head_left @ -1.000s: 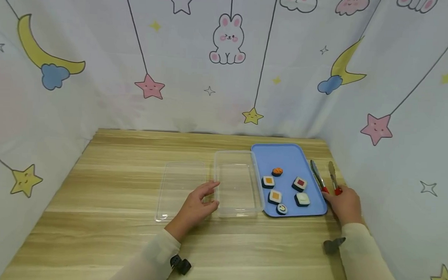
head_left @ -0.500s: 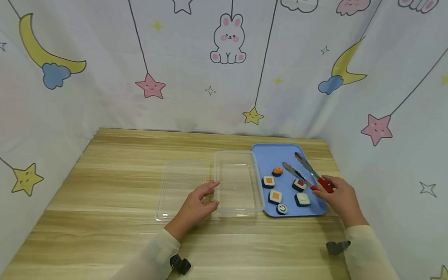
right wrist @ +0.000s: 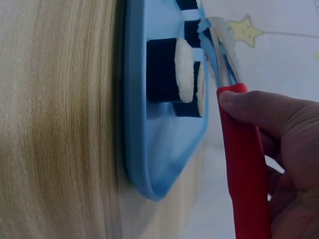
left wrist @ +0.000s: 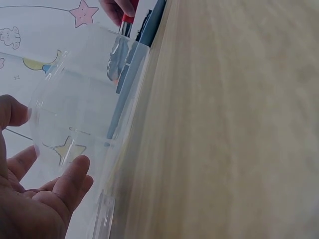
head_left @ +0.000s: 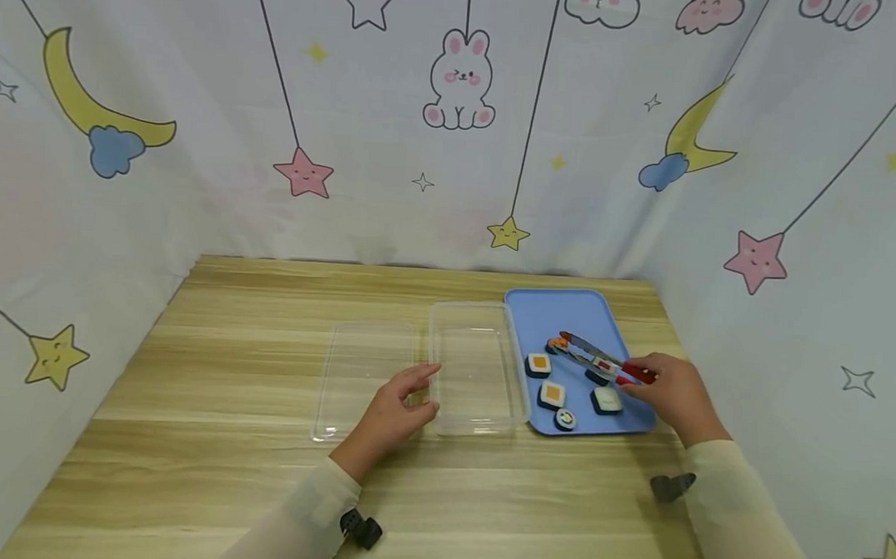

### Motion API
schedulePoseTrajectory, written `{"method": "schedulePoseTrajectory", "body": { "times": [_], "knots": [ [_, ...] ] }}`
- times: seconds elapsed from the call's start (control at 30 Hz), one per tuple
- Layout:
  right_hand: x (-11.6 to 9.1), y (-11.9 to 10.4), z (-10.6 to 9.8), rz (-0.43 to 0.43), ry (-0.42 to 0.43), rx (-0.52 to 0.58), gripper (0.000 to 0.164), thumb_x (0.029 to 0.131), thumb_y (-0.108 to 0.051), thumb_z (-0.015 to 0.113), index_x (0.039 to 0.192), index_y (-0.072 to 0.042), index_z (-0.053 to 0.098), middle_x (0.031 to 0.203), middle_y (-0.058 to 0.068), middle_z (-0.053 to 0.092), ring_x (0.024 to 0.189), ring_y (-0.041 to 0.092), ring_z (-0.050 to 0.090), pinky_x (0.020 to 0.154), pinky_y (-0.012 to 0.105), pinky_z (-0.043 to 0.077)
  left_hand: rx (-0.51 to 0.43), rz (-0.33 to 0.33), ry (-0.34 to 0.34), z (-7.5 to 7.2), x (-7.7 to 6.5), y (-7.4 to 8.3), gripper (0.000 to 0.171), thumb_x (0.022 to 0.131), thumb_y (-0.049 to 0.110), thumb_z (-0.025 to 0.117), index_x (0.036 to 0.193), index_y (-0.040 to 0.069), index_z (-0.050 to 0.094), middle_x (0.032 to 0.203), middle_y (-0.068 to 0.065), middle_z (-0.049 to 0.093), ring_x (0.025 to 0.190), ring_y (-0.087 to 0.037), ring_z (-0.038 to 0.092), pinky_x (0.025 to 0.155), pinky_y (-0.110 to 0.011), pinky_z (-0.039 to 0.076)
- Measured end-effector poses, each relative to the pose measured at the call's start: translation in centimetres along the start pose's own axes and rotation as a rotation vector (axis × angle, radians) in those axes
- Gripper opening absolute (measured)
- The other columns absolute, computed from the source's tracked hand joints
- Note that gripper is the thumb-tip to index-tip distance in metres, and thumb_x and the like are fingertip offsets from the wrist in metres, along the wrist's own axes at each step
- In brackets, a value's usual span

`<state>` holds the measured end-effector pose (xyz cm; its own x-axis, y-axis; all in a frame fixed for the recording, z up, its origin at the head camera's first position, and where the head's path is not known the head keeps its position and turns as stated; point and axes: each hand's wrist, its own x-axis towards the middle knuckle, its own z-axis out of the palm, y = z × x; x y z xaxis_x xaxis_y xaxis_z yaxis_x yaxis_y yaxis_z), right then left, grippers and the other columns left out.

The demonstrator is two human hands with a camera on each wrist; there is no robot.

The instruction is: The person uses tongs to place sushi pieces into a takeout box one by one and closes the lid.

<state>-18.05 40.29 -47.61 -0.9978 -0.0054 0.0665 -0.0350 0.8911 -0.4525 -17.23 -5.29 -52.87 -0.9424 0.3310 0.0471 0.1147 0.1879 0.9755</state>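
Pale fabric printed with moons, stars and a rabbit [head_left: 460,81] hangs around a wood-grained surface [head_left: 210,386], forming its back and side walls. On the right part of that surface lies a blue tray [head_left: 548,305]; just beside its left edge sits a transparent box [head_left: 470,368], and left of the box lies a flat transparent lid [head_left: 357,376].

On the tray, the orange-topped sushi piece [head_left: 556,343] is farthest from the person. Its direction from the right hand [head_left: 676,395] is leftward and slightly away, and the long axis of the tongs [right wrist: 241,139] follows that same line. The right hand grips their red handles, thumb pressed along one of them; the tips meet the piece's outline in the head view, though whether they touch or pinch it cannot be told. The tongs' arms pass over the red-centred piece [head_left: 596,378], partly covering it, with the white-topped piece [head_left: 606,400] nearer the person.

Across the box, the left hand [head_left: 397,404] has its fingers spread and slightly bent, fingertips at the box's left wall, not wrapped around it. With the tongs, the right hand has the nearer reach to the orange-topped sushi piece.
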Motion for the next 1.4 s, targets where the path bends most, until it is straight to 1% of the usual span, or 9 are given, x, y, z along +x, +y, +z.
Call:
{"method": "schedulePoseTrajectory", "body": {
  "times": [0.2, 0.43, 0.53, 0.77, 0.83, 0.93, 1.17, 1.33, 1.4],
  "knots": [
    [0.3, 0.0, -0.1, 0.023, -0.035, -0.038, 0.044, 0.085, -0.025, 0.087, 0.121, -0.002, 0.076, 0.111, 0.019, 0.072, 0.095, 0.034, 0.063, 0.082, 0.051, 0.056, -0.004, -0.002, 0.002, -0.1, -0.2, 0.1, 0.059, 0.093, 0.004, 0.071, 0.150, 0.009, 0.056, 0.161, -0.013, 0.042, 0.139, -0.038, 0.051, 0.100, -0.046, 0.054],
    [0.5, 0.1, -0.1, 0.014, -0.036, -0.056, 0.042, 0.085, -0.024, 0.087, 0.120, -0.002, 0.077, 0.107, 0.017, 0.072, 0.092, 0.032, 0.063, 0.079, 0.049, 0.056, -0.018, 0.011, 0.005, -0.2, -0.2, 0.2, 0.058, 0.093, 0.004, 0.072, 0.149, 0.008, 0.057, 0.160, -0.016, 0.042, 0.137, -0.041, 0.052, 0.100, -0.050, 0.054],
    [0.5, 0.2, 0.0, 0.011, -0.033, -0.059, 0.041, 0.085, -0.023, 0.087, 0.119, -0.002, 0.077, 0.107, 0.017, 0.072, 0.091, 0.032, 0.062, 0.078, 0.048, 0.055, -0.018, 0.007, 0.006, -0.2, -0.1, 0.3, 0.058, 0.093, 0.005, 0.073, 0.149, 0.009, 0.058, 0.160, -0.014, 0.043, 0.137, -0.039, 0.053, 0.100, -0.051, 0.054],
    [0.1, 0.1, -0.4, 0.034, -0.015, -0.019, 0.043, 0.086, -0.023, 0.086, 0.122, -0.001, 0.076, 0.116, 0.022, 0.071, 0.097, 0.036, 0.063, 0.081, 0.050, 0.055, 0.005, 0.006, -0.002, -0.1, 0.1, 0.3, 0.058, 0.093, 0.007, 0.072, 0.150, 0.011, 0.057, 0.160, -0.011, 0.043, 0.137, -0.038, 0.053, 0.100, -0.049, 0.054],
    [0.1, -0.2, -0.6, 0.054, -0.023, -0.006, 0.045, 0.087, -0.025, 0.085, 0.123, -0.001, 0.075, 0.116, 0.022, 0.071, 0.098, 0.037, 0.062, 0.081, 0.050, 0.056, 0.003, 0.009, -0.001, -0.1, 0.1, 0.2, 0.058, 0.093, 0.007, 0.072, 0.149, 0.011, 0.058, 0.159, -0.011, 0.044, 0.137, -0.038, 0.053, 0.099, -0.048, 0.055],
    [0.2, -0.7, -0.9, 0.048, -0.011, 0.009, 0.046, 0.087, -0.026, 0.085, 0.125, -0.001, 0.075, 0.114, 0.021, 0.071, 0.098, 0.036, 0.063, 0.079, 0.048, 0.057, 0.003, 0.018, 0.006, -0.1, 0.1, 0.2, 0.058, 0.092, 0.006, 0.072, 0.149, 0.010, 0.058, 0.158, -0.013, 0.045, 0.136, -0.039, 0.054, 0.098, -0.048, 0.055],
    [1.4, -3.3, -1.8, -0.014, 0.032, 0.045, 0.045, 0.088, -0.026, 0.085, 0.125, -0.003, 0.075, 0.113, 0.019, 0.072, 0.098, 0.036, 0.064, 0.078, 0.047, 0.058, -0.003, 0.013, 0.015, -0.2, -0.1, 0.1, 0.058, 0.091, 0.006, 0.074, 0.148, 0.009, 0.059, 0.157, -0.013, 0.047, 0.136, -0.039, 0.054, 0.098, -0.048, 0.055],
    [2.9, -6.2, -1.5, -0.085, 0.017, 0.072, 0.044, 0.088, -0.025, 0.085, 0.124, -0.002, 0.075, 0.111, 0.019, 0.072, 0.094, 0.033, 0.067, 0.075, 0.043, 0.058, 0.000, 0.014, 0.013, -0.2, -0.2, 0.1, 0.058, 0.092, 0.007, 0.074, 0.148, 0.010, 0.059, 0.157, -0.012, 0.047, 0.136, -0.039, 0.055, 0.098, -0.050, 0.055],
    [3.6, -7.4, -1.0, -0.105, -0.007, 0.091, 0.043, 0.088, -0.026, 0.085, 0.124, -0.004, 0.076, 0.112, 0.017, 0.072, 0.090, 0.032, 0.067, 0.070, 0.040, 0.059, 0.006, 0.011, 0.012, -0.3, -0.2, 0.1, 0.058, 0.092, 0.007, 0.074, 0.148, 0.010, 0.059, 0.157, -0.011, 0.047, 0.135, -0.039, 0.055, 0.099, -0.050, 0.054]
  ]
}}
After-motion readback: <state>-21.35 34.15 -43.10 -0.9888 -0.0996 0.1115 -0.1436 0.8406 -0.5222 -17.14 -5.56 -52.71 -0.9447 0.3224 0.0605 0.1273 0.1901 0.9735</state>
